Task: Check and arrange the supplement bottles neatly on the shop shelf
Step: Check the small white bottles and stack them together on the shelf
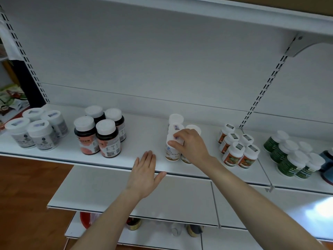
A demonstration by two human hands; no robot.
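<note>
Pinching the cap of the front white bottle [172, 155] with the right hand [191, 146], fingers [175, 145] curled and clamped round the lid from above. Gripping up there, most likely, so as to turn or slide it without covering the label. Standing upright near the front edge of the shelf [144, 134], mid-row, pressed close against the white-capped cluster [176, 119] lined up behind it.

Holding the left hand [145, 173] flat at the shelf lip just beside, fingers [150, 157] straight and close together, gripping nothing. Touching the shelf or hovering, cannot tell. Looking like a stop or guide for squaring the bottle to the edge.

Sitting in tidy blocks on either side: dark bottles [106, 139] and grey-labelled tubs [41, 136] to the left, orange-labelled bottles [234, 152] and green-labelled bottles [290, 163] to the right, labels facing out for the shopper.

Judging this middle group the one getting straightened now, and looking less square than its neighbours.
</note>
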